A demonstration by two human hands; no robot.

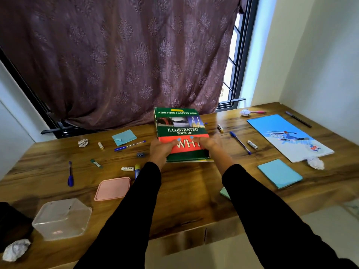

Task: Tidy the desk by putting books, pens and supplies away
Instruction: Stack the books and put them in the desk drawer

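Gripping the book (179, 133) at its near edge, the left hand (160, 150) and right hand (207, 141) are holding it at the middle of the bench (194, 191), each grip curling round a near corner with the thumb lying on the red band of the cover. The far end of the book is tilting up toward the curtain (116, 55); whether the near edge is touching the bench is hard to tell, since the hands are covering it. The fingers under the book are hidden, and part of the large title word is being covered by the right thumb. Left of the book, a blue pen (129, 146), a blue sticky pad (124, 137) and a small dark sharpener (140, 154) are lying apart from one another. A pink lid (112, 188) is lying near the left sleeve, and a clear container (61, 218) is sitting upside down near the bench's front left. A glue stick (137, 170) is being partly hidden by the left sleeve. Right of the book, a second blue pen (240, 142) and a blue paper sheet (289, 137) are lying well apart, with a crumpled paper ball (315, 162) touching the sheet's near edge. A green pad (225, 193) is being mostly hidden by the right sleeve.
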